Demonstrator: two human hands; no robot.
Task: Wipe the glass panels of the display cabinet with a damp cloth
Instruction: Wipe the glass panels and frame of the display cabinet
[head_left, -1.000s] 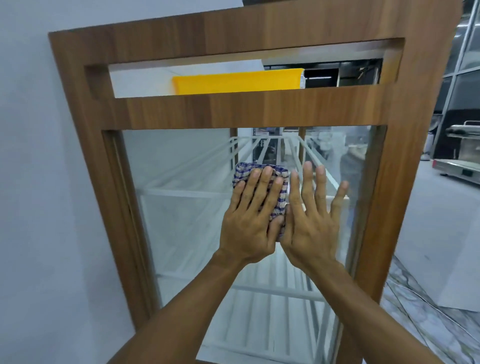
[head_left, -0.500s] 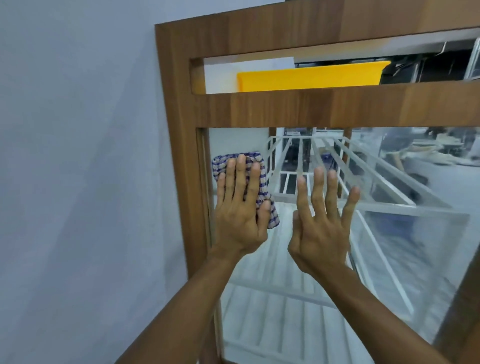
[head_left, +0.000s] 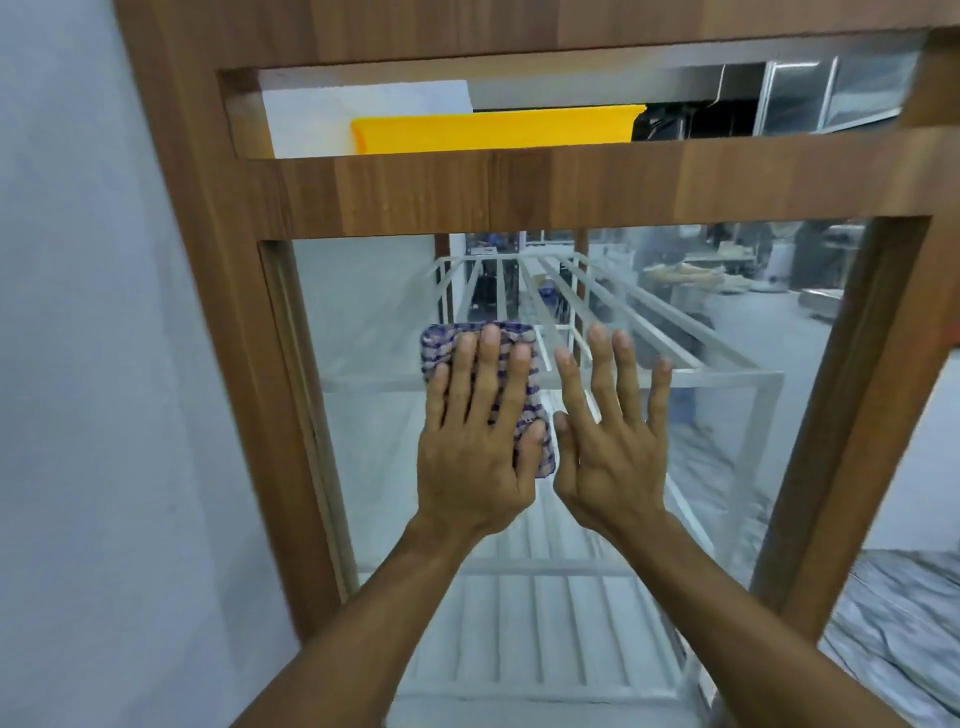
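A wooden-framed display cabinet (head_left: 519, 192) fills the view, with a large glass panel (head_left: 363, 415) below its cross rail. My left hand (head_left: 475, 441) lies flat, fingers straight, pressing a folded blue-and-white checked cloth (head_left: 441, 345) against the glass near the panel's middle. My right hand (head_left: 608, 441) is spread flat on the glass just to the right of the cloth, holding nothing. Much of the cloth is hidden under my left hand.
White metal shelf racks (head_left: 649, 353) show through the glass. A yellow board (head_left: 493, 135) sits behind the narrow upper opening. A pale wall (head_left: 104, 364) runs close on the left. Marbled floor (head_left: 898, 623) lies at the lower right.
My left hand slid the cloth left to the panel's edge, then back right toward the middle. My right hand stays flat on the glass beside it; the view has swung with the motion.
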